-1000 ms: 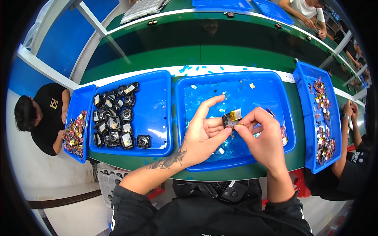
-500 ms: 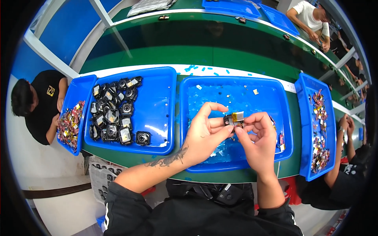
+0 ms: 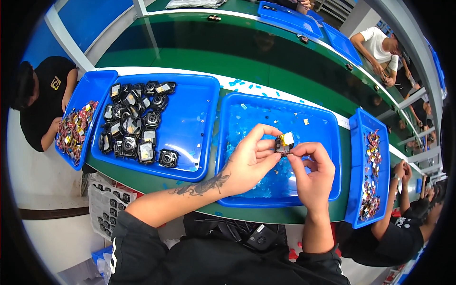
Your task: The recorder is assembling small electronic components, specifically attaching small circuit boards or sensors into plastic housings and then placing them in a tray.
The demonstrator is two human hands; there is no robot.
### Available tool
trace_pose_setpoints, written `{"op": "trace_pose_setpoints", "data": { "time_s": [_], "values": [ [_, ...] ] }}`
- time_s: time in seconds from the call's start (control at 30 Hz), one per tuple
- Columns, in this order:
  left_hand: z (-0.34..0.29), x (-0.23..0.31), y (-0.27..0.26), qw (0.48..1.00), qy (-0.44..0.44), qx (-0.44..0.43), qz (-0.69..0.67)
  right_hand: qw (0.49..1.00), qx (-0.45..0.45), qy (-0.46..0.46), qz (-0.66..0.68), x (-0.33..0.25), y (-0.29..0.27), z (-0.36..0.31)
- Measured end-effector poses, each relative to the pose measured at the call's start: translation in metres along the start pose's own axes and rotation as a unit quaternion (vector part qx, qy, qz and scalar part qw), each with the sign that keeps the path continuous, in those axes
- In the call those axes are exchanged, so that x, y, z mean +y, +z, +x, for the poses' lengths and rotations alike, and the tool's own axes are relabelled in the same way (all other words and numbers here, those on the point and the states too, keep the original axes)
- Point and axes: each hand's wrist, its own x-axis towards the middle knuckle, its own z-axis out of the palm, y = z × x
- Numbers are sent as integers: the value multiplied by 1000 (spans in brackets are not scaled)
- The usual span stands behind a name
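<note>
Above the middle blue tray (image 3: 280,202), my left hand (image 3: 247,164) grips a small black smartwatch case (image 3: 282,147) between thumb and fingers. A silver and yellow part, perhaps a battery, (image 3: 287,138) stands up from the case's far side. My right hand (image 3: 314,172) is closed in a pinch at the case's near right edge, thumb against index finger. What sits between those fingertips is too small to make out. Beneath both hands, the tray's bottom is strewn with blue film scraps (image 3: 261,185) and a few pale bits.
A blue tray (image 3: 199,171) to the left holds several black watch cases (image 3: 129,124). Narrower blue trays with small reddish parts stand far left (image 3: 76,133) and right (image 3: 370,194). A green conveyor belt (image 3: 199,54) runs beyond. Co-workers sit on both sides and across.
The whole view has tilted and shifted. The silver and yellow part now shows more of its flat face. My right fingertips have drawn together at the case's edge.
</note>
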Motion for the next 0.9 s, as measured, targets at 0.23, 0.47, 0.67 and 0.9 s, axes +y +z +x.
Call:
{"op": "trace_pose_setpoints", "data": {
  "time_s": [0.23, 0.47, 0.67, 0.9],
  "values": [
    [0, 2, 1, 1000, -16, -22, 10, 992, -2, 84, 89, -4, -6, 3],
    [0, -2, 3, 999, 17, -11, 26, 997, -2, 74, -5, -8, -7, 8],
    [2, -5, 1, 1000, 10, 18, 12, 997, 45, 7, -62, 3, 12, -6],
    [-2, -1, 8, 1000, 4, 7, 23, 982, -15, 117, 147, 9, 0, -5]
  ]
}}
